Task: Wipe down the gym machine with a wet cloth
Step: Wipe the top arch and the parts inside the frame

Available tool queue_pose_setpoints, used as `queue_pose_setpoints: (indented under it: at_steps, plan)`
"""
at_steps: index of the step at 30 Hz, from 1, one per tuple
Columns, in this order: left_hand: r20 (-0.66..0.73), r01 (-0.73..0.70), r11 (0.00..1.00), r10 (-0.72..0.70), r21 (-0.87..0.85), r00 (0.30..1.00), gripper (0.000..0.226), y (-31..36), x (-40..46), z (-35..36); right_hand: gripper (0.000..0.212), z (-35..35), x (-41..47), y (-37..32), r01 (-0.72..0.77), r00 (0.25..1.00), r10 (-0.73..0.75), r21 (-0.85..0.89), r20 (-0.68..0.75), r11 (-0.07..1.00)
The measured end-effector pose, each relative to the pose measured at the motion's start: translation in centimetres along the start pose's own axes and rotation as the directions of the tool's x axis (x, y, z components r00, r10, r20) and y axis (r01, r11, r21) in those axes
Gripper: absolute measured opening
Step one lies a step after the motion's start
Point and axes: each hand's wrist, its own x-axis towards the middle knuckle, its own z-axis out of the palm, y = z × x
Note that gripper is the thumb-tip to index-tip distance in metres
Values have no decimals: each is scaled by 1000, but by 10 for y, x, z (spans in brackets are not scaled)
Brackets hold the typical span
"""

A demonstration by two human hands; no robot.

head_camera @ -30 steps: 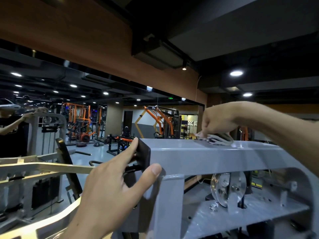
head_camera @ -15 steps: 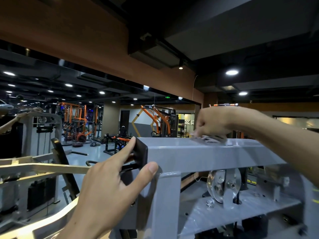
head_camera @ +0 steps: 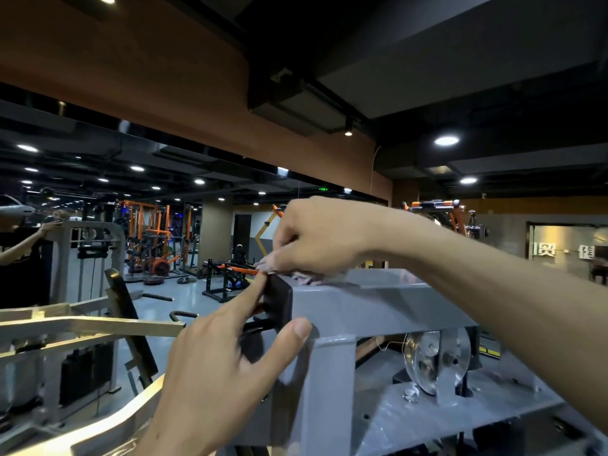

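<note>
The right hand (head_camera: 324,236), fingers curled down, presses a pale wet cloth (head_camera: 304,276) onto the top of the grey gym machine (head_camera: 378,304) beam, near its black end cap (head_camera: 279,299). The left hand (head_camera: 217,363) is spread, forefinger on the cap, thumb against the frame below, arm reaching up.

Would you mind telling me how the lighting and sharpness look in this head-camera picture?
Head view: dim gym, bright ceiling spotlights blooming; the left hand and the cloth under the right hand are motion-blurred; the grey machine frame is sharper, with soft sheen; wide-angle bending at the edges.
</note>
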Motion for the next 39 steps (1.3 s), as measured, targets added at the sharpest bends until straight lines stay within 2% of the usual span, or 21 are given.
queue_pose_setpoints:
  at_steps: [4, 6, 8, 10, 13, 16, 19, 23, 26, 30, 34, 39]
  plan:
    - [-17, 7, 1000, -7, 10, 1000, 83, 0, -2, 0, 43, 14, -34, -22, -3, 980, -28, -156, -199, 988]
    - [-21, 9, 1000, -8, 17, 1000, 86, 1, -1, 1, 40, 24, -53, -14, 6, 963, -60, -202, -264, 979]
    - [-19, 16, 1000, -15, 20, 1000, 92, 1, -1, 2, 35, 35, -66, 4, -36, 922, -47, -205, -384, 978]
    - [-19, 18, 1000, -18, 10, 1000, 95, 0, -1, 3, 30, 45, -77, 19, -136, 879, 79, -89, -471, 987]
    - [-18, 25, 999, -25, 21, 1000, 97, 0, -1, 3, 39, 62, -89, 22, -144, 846, 79, -83, -527, 986]
    - [-19, 42, 999, -42, -14, 999, 93, 1, 0, 2, 52, 71, -85, -4, -68, 853, 8, -95, -522, 993]
    - [-10, 43, 999, -43, -20, 999, 89, 0, 0, 2, 74, 73, -76, -14, -96, 876, 60, -50, -479, 994]
    - [-5, 75, 997, -76, -33, 997, 85, 4, -1, 1, 71, 75, -85, 10, -40, 863, 48, 26, -503, 999]
    - [-8, 73, 997, -73, 13, 997, 83, 6, -1, 1, 67, 79, -105, 44, -132, 825, 155, 81, -543, 988]
    - [-9, 63, 998, -63, 21, 998, 93, 4, -1, 1, 71, 86, -117, 65, -239, 751, 242, 89, -614, 967]
    - [-24, 75, 997, -75, 19, 997, 91, 6, -1, 0, 80, 88, -93, 32, -151, 781, 147, 45, -607, 987]
    - [-7, 103, 994, -102, 38, 995, 85, 15, -1, -5, 73, 89, -88, 32, -33, 777, 48, 36, -628, 999]
